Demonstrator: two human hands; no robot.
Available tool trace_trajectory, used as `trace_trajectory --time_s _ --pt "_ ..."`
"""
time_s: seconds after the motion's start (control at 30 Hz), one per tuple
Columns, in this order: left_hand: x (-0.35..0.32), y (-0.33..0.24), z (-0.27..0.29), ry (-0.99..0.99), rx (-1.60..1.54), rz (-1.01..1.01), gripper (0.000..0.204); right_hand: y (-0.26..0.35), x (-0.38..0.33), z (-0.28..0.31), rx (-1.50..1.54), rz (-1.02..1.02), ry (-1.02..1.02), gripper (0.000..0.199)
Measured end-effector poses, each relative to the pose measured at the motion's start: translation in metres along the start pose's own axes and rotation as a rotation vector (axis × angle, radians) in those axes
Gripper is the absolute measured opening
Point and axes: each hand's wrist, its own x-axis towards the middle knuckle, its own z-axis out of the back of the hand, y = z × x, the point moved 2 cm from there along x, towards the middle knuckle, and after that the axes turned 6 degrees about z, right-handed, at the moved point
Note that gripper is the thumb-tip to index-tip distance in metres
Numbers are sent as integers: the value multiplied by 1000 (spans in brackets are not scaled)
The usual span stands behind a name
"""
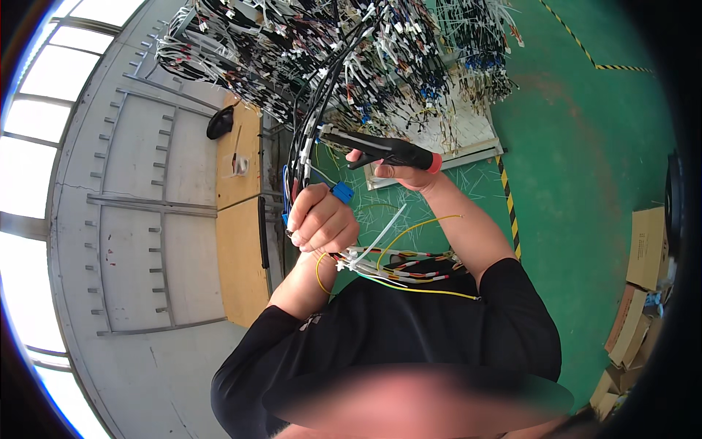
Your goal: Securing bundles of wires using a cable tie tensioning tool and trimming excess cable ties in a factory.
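Observation:
My left hand (pixel 322 219) is closed around a wire harness (pixel 311 139) of black, white and coloured wires, which runs up toward the far hanging bundles. A blue connector (pixel 341 192) sticks out beside its knuckles. Below that hand the loose wire ends (pixel 417 275) fan out to the right, yellow, white and red among them. A white cable tie (pixel 379 235) stands out from this lower part, its long tail uncut. My right hand (pixel 402 173) grips a black cable tie gun (pixel 387 150) with a red rear end. The tool's metal nose lies at the harness; whether it touches is unclear.
A dense rack of hanging wire harnesses (pixel 292 51) fills the far side, above a pale board (pixel 468 135). Cut tie ends litter the green floor (pixel 578 190). Wooden tabletops (pixel 241 271) stand left by a wall with metal racks (pixel 164 205). Cardboard boxes (pixel 647 249) are at right.

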Motion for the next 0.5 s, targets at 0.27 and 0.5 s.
trace_trajectory --time_s 0.27,0.5 --pt "2 15 2 -34 -42 10 43 17 11 -19 -96 3 8 53" --pt "11 20 7 64 -87 56 30 21 15 -30 180 44 111 21"
